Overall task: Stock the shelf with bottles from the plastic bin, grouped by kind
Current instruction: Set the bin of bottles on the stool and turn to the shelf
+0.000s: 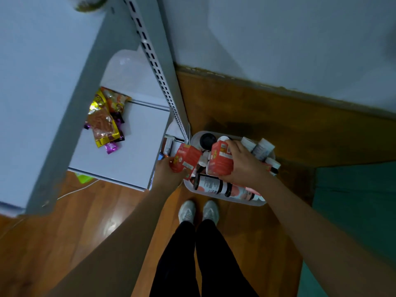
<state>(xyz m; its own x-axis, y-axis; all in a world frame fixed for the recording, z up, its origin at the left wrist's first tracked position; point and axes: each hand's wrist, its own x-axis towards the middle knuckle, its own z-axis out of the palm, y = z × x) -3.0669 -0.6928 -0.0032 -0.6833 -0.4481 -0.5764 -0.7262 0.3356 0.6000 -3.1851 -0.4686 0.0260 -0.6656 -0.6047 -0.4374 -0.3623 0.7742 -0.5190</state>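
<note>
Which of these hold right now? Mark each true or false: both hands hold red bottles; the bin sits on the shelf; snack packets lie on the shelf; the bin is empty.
1. Both hands hold red bottles. True: the left hand grips one red bottle, the right hand another.
2. The bin sits on the shelf. False: the plastic bin stands on the wooden floor.
3. Snack packets lie on the shelf. True: snack packets lie on the shelf.
4. The bin is empty. False: bottles remain inside.
</note>
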